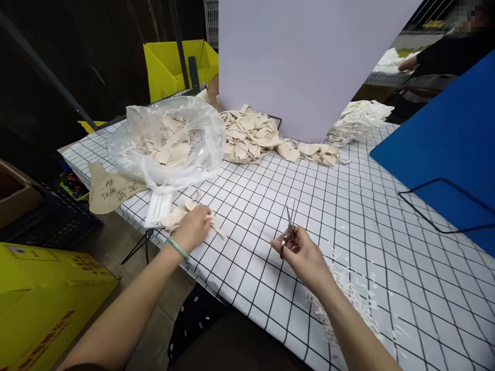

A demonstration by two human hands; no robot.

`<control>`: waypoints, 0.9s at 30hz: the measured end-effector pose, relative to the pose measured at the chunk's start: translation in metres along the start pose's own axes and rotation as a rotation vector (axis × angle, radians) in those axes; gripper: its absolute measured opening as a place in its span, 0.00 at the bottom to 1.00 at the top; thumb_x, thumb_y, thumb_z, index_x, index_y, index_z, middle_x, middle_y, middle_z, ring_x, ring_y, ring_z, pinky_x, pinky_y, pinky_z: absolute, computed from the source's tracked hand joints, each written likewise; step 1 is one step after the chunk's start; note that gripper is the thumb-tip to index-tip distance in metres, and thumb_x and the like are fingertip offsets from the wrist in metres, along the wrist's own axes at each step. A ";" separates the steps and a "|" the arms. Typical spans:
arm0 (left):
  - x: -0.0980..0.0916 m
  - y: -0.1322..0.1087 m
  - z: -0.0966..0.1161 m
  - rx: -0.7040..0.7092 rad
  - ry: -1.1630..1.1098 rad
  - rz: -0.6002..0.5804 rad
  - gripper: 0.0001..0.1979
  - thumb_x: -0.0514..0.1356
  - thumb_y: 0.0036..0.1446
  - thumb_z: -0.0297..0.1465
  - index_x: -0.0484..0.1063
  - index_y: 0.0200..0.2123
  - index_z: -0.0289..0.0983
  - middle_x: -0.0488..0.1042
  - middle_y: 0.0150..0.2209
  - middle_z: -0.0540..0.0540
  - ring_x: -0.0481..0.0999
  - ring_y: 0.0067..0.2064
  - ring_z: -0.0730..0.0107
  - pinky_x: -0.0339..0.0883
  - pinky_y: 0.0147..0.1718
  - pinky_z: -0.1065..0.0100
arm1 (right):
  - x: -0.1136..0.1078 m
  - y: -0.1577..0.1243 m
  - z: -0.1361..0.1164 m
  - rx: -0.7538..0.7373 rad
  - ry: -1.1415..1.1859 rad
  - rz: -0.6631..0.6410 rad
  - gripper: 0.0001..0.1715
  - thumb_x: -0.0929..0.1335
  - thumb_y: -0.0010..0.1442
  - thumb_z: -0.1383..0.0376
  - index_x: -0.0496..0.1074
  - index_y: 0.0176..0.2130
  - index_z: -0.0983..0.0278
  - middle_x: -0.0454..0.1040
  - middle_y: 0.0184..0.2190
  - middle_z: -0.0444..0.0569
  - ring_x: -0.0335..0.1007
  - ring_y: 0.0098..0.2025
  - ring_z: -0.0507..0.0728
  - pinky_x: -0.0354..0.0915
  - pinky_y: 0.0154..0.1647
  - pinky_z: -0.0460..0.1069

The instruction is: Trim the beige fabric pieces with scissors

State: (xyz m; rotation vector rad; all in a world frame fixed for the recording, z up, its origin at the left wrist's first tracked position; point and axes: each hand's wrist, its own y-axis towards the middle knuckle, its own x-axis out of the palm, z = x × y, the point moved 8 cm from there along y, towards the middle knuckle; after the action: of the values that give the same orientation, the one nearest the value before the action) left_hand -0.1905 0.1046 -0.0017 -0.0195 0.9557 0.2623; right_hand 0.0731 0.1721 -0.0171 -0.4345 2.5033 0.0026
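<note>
My hands are apart: my right hand (303, 250) is curled around the scissors (290, 233), their blades a little open above the checked table (247, 216). My left hand (194, 226) is down at the small pile of cream pieces (176, 215) near the table's edge, beside the clear bag (211, 131), but I can't tell if it is pinching any.

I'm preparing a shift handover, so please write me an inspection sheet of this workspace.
Surface: white tablecloth with black grid lines.
Job's things: scissors, blades parted; beige pieces; plastic bag holding more; beige pile.
Clutter: small white scraps, lower right.
Grip: left hand at the beige pieces, hold unclear; right hand holds the scissors.
Cables: none certain; black bent loop at blue panel may be a stand.
Surroundings: lilac panel; yellow box, lower left; another person's sleeve, upper right.
</note>
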 end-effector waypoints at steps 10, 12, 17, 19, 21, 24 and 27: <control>0.010 0.034 0.021 0.288 -0.004 -0.027 0.21 0.51 0.52 0.14 0.73 0.45 0.35 0.71 0.44 0.41 0.71 0.50 0.56 0.68 0.54 0.48 | 0.004 0.000 0.036 0.084 0.272 0.094 0.25 0.74 0.53 0.47 0.65 0.36 0.60 0.74 0.34 0.47 0.70 0.33 0.55 0.69 0.33 0.51; 0.021 0.049 0.016 0.316 0.007 -0.115 0.21 0.54 0.49 0.16 0.73 0.46 0.35 0.70 0.46 0.40 0.69 0.51 0.53 0.66 0.55 0.47 | 0.005 -0.002 0.034 0.101 0.252 0.091 0.25 0.75 0.51 0.48 0.65 0.36 0.60 0.74 0.34 0.46 0.70 0.33 0.56 0.68 0.34 0.51; 0.066 0.062 0.050 0.407 0.006 -0.270 0.22 0.59 0.46 0.20 0.74 0.47 0.38 0.69 0.50 0.40 0.65 0.54 0.50 0.62 0.56 0.44 | 0.009 -0.003 0.011 0.033 0.122 0.101 0.22 0.74 0.52 0.52 0.64 0.38 0.59 0.75 0.37 0.48 0.70 0.36 0.57 0.68 0.40 0.53; 0.074 0.063 0.067 0.442 -0.020 -0.316 0.13 0.61 0.47 0.21 0.75 0.36 0.39 0.71 0.46 0.42 0.66 0.52 0.52 0.61 0.56 0.45 | 0.009 -0.001 0.010 0.003 0.094 0.094 0.17 0.72 0.53 0.56 0.64 0.37 0.59 0.74 0.37 0.47 0.69 0.35 0.57 0.67 0.40 0.53; 0.069 0.064 0.080 0.461 -0.061 -0.330 0.04 0.61 0.49 0.22 0.71 0.28 0.37 0.72 0.42 0.43 0.67 0.49 0.55 0.62 0.55 0.48 | 0.006 0.000 0.016 0.011 0.112 0.095 0.13 0.70 0.54 0.59 0.64 0.37 0.59 0.74 0.35 0.46 0.68 0.34 0.56 0.67 0.39 0.53; 0.044 0.059 0.098 0.466 -0.135 -0.335 0.06 0.59 0.55 0.26 0.66 0.26 0.37 0.71 0.34 0.46 0.69 0.41 0.64 0.68 0.44 0.60 | -0.006 -0.004 0.020 0.024 0.198 0.186 0.10 0.70 0.56 0.60 0.64 0.36 0.59 0.73 0.35 0.46 0.67 0.35 0.56 0.66 0.39 0.53; 0.017 0.047 0.114 0.358 -0.348 -0.405 0.12 0.58 0.60 0.33 0.63 0.25 0.37 0.64 0.25 0.52 0.65 0.28 0.73 0.63 0.28 0.70 | -0.008 -0.010 -0.003 -0.099 0.324 0.198 0.17 0.74 0.54 0.59 0.64 0.39 0.58 0.73 0.41 0.47 0.69 0.43 0.58 0.67 0.45 0.54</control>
State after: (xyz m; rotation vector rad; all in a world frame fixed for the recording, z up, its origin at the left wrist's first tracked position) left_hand -0.1004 0.1685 0.0556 0.1555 0.6219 -0.2748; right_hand 0.0810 0.1649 -0.0094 -0.2393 2.8659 0.1458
